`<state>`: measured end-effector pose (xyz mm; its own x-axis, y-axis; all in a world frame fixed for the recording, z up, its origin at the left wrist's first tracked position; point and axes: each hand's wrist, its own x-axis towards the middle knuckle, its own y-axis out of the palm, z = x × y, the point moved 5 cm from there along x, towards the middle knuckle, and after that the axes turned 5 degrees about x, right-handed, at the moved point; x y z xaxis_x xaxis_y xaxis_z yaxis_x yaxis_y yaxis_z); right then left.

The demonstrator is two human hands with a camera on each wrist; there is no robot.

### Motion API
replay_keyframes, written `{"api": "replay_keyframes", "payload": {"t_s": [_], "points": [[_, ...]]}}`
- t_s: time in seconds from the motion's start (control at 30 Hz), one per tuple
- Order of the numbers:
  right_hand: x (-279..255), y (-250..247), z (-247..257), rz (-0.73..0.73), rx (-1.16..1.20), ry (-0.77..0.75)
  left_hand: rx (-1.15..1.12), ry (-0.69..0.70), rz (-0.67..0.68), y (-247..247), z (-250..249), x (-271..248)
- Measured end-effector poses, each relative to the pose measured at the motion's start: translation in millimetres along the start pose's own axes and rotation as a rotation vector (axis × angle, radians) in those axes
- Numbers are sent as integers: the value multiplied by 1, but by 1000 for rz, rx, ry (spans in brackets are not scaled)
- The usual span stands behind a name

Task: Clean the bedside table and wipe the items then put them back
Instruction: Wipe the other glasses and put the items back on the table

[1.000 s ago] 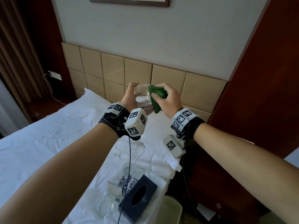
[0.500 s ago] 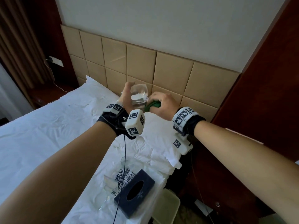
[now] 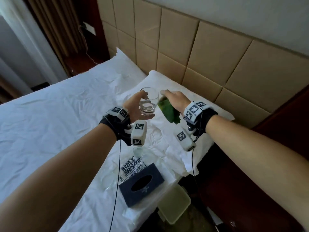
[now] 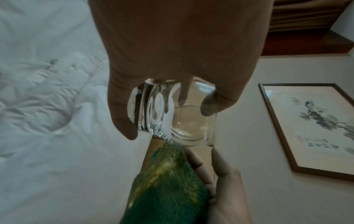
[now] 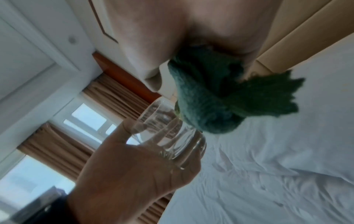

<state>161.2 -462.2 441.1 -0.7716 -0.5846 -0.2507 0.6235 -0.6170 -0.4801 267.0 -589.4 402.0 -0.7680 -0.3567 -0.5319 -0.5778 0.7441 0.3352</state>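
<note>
Hands (image 3: pixel 173 101) above bed (image 3: pixel 50 114); tissue box (image 3: pixel 142 183) below, near edge

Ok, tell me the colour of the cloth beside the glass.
Green. The cloth in the right hand shows best in the left wrist view.

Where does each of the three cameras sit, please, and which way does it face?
Head: worn on the head, looking forward and down over the bed; both forearms show, left hand gripping the glass, right hand holding the cloth.
Left wrist: along the left hand at the glass.
Right wrist: along the right hand at the cloth.
Shared: both wrist views show glass, cloth and the opposite hand.
</note>
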Motion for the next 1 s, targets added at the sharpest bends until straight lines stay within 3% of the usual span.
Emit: {"api": "replay_keyframes", "payload": {"t_s": [0.23, 0.43, 0.67, 0.8, 1.0], "points": [[34, 62, -44, 303, -163, 121, -18, -88, -115, -49, 53, 30], [62, 125, -75, 458, -337, 161, 73, -162, -136, -94, 96, 54], [88, 195, -123, 529, -580, 232, 565, -230, -155, -152, 133, 92], [102, 228, -151, 555, -635, 267, 1141, -74, -137, -180, 150, 113], [108, 265, -190, 675, -701, 285, 1428, 60, 65, -204, 199, 137]]}}
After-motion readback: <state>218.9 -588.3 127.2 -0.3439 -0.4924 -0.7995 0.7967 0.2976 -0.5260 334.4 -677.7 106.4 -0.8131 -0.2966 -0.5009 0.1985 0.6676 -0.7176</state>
